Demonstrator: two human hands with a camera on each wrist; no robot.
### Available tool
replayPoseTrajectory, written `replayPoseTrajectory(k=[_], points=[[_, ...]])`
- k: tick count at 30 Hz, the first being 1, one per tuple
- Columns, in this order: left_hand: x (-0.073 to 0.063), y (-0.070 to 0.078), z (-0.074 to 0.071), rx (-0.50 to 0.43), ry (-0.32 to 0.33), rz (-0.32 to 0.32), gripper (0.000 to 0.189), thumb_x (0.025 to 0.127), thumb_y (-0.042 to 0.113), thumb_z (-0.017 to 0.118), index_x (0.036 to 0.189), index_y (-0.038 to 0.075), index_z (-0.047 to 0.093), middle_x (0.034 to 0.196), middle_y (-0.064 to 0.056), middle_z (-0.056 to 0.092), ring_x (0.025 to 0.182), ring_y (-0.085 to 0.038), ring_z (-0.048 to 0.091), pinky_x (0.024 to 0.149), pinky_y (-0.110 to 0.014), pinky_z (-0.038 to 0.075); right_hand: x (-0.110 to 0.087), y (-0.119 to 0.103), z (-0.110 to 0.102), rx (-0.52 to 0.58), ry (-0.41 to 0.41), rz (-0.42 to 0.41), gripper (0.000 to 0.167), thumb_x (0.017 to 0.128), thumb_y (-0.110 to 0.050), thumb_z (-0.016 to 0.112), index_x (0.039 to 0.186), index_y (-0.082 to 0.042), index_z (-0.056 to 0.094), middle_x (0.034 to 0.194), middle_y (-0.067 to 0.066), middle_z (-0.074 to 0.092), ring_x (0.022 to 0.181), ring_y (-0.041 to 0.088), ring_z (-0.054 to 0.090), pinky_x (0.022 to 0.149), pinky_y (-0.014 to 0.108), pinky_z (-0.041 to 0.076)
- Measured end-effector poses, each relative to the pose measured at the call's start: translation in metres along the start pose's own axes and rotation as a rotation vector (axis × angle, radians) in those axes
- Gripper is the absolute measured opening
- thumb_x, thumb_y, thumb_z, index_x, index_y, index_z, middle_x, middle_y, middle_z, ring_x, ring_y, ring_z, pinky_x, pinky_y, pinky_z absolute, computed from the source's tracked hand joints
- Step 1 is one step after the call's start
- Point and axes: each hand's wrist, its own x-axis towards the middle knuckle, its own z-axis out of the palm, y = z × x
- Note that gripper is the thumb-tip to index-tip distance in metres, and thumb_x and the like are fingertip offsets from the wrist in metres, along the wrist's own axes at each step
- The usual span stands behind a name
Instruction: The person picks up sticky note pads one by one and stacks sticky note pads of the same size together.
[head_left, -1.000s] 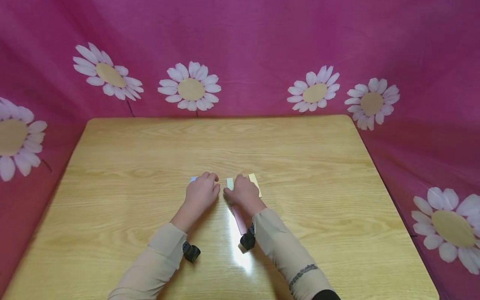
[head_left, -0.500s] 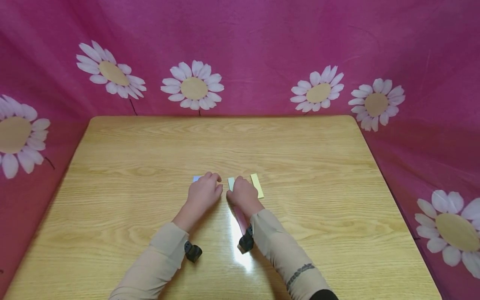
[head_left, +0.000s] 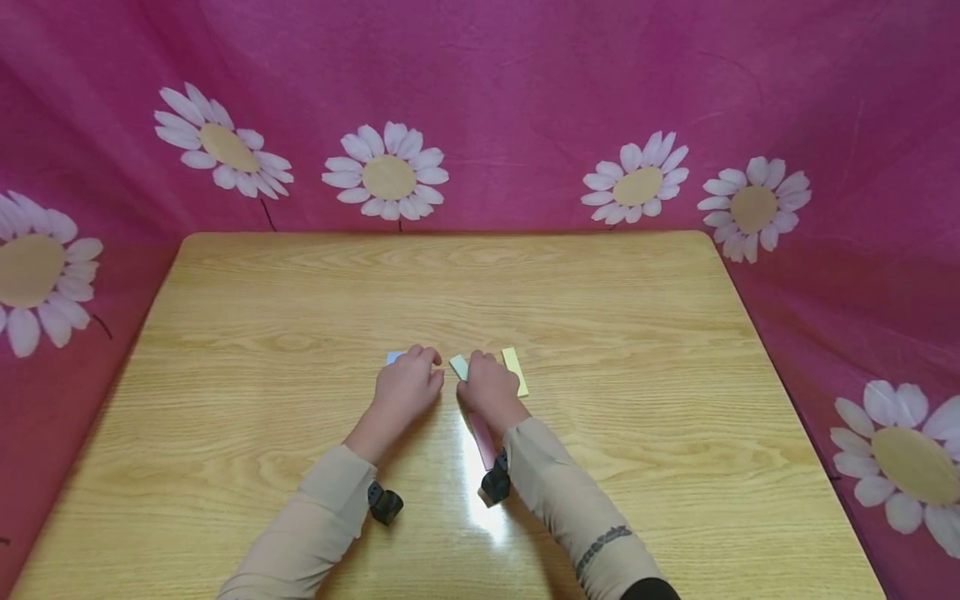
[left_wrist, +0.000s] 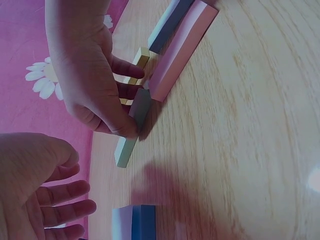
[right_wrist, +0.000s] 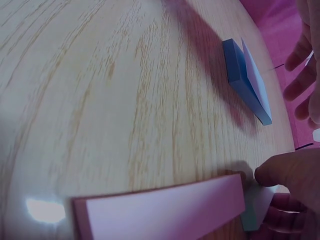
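Observation:
My right hand [head_left: 491,387] pinches a narrow pale green sticky note pad [head_left: 458,366] between thumb and fingers, low over the table. A pink sticky note pad [right_wrist: 165,210] lies just nearer than the green one, partly under the right wrist. Beyond the right hand's fingers is a yellow pad [head_left: 515,372]. My left hand [head_left: 406,385] hovers with loosely bent fingers and holds nothing. Near it a blue pad [right_wrist: 245,85] rests on the table, its top sheet lifted at one side; in the head view the left hand hides most of it.
The wooden table [head_left: 637,333] spreads around the hands, with a pink flowered cloth [head_left: 510,100] behind and beside it. A dark grey-blue slab [left_wrist: 167,25] lies alongside the pink pad in the left wrist view. Black cameras [head_left: 386,505] sit on both wrists.
The green pad has turned, its far end swinging to the left in the right hand's grip. The left hand has stayed nearly still.

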Motion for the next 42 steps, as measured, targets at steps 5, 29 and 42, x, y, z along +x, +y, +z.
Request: replayPoseTrajectory(k=[5,29,42], points=[[0.0002,0.0004,0.0038,-0.01,0.013,0.015,0.017,0.084,0.017,0.055,0.096,0.007,0.061,0.087,-0.007,0.057,0.075,-0.024,0.057,0.059,-0.038,0.046,0.0004,0.0012,0.0012,-0.019,0.015,-0.024,0.028,0.078,-0.026,0.059,0.094,-0.005,0.051,0.083,0.007,0.05,0.068,0.022,0.054,0.056,0.04,0.044],[-0.0029,-0.0004,0.0098,-0.011,-0.016,0.002,0.016,0.083,0.016,0.056,0.096,0.008,0.061,0.087,-0.005,0.056,0.076,-0.022,0.056,0.061,-0.038,0.046,-0.0023,0.0054,-0.0033,-0.088,0.037,-0.139,0.019,0.079,-0.02,0.06,0.097,-0.017,0.06,0.08,0.003,0.051,0.071,0.021,0.052,0.054,0.037,0.042],[-0.0025,-0.0004,0.0101,-0.007,-0.031,-0.01,0.017,0.085,0.017,0.054,0.097,0.007,0.061,0.088,-0.005,0.056,0.076,-0.02,0.055,0.062,-0.037,0.046,-0.003,0.0068,-0.0045,-0.155,0.104,-0.234,0.022,0.081,-0.012,0.057,0.095,-0.026,0.066,0.091,0.001,0.054,0.085,0.023,0.049,0.07,0.039,0.041]])
